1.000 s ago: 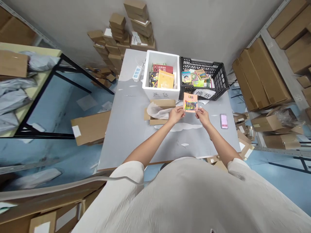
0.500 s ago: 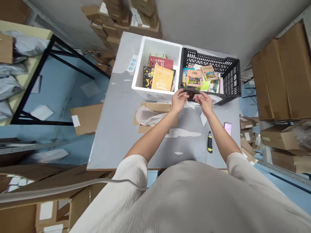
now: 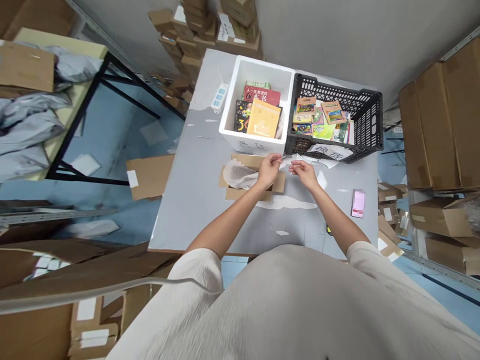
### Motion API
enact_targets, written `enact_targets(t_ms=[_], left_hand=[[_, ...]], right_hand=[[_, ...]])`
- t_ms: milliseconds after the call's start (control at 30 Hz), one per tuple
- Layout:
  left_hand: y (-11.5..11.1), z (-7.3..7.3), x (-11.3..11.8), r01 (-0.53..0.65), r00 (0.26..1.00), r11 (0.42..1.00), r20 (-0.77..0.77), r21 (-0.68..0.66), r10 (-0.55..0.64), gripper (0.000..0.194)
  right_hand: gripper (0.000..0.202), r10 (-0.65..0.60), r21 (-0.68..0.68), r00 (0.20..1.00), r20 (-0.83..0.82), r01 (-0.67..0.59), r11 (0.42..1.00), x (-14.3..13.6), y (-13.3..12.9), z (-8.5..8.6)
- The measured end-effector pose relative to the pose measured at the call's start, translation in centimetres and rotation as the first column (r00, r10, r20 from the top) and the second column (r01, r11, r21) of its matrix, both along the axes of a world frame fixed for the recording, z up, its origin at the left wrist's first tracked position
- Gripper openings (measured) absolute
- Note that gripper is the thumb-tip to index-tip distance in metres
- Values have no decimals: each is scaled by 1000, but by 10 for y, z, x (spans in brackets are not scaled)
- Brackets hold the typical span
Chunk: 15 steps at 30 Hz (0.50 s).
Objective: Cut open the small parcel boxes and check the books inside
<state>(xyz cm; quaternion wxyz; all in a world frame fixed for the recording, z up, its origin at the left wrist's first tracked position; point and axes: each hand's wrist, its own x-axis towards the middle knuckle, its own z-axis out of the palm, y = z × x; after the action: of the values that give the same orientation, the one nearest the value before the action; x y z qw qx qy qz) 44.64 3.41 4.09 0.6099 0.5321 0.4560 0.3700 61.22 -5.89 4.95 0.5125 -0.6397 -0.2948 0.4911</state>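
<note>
My left hand [image 3: 270, 169] is in front of the white foam box, its thumb and fingertips pinched together. Close to its right, my right hand [image 3: 304, 173] has its fingers closed too, just in front of the black crate. Whatever either hand pinches is too small to make out. White paper scraps [image 3: 299, 159] lie on the table behind and between the fingertips. Left of my left hand, an opened cardboard box [image 3: 245, 161] holds white wrapping [image 3: 240, 175]. Small picture-covered books [image 3: 306, 105] lie in the black crate [image 3: 369, 120].
The foam box [image 3: 227, 110] holds several books, a yellow book [image 3: 263, 118] on top. A phone [image 3: 358, 203] lies at the table's right, and a cutter [image 3: 329, 230] is mostly behind my right forearm. A power strip [image 3: 219, 98] sits left of the foam box. Cartons [image 3: 427, 115] stand right.
Both hands have come back from the crate's front edge to above the table. A small picture-covered book now rests farther back in the crate. The view has shifted.
</note>
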Motion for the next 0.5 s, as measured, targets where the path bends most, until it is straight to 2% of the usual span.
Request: enact_targets(t_ms=[167, 267, 333, 400, 500], left_hand=[[-9, 4, -76, 34, 973, 980, -230, 196, 13, 20], [-19, 3, -127, 32, 878, 942, -460, 334, 133, 30], [-26, 1, -151, 53, 743, 961, -653, 270, 143, 37], [-31, -2, -166, 121, 601, 988, -799, 96, 4, 40], [-38, -3, -174, 225, 455, 967, -864, -122, -215, 43]], right_hand=[[24, 127, -58, 977, 172, -119, 991, -35, -14, -16], [38, 202, -109, 922, 331, -175, 979, -55, -26, -31], [51, 254, -128, 864, 434, -220, 967, -68, -34, -41], [62, 295, -155, 832, 470, -251, 955, -80, -42, -50], [70, 301, -182, 828, 472, -243, 953, -97, -51, -59]])
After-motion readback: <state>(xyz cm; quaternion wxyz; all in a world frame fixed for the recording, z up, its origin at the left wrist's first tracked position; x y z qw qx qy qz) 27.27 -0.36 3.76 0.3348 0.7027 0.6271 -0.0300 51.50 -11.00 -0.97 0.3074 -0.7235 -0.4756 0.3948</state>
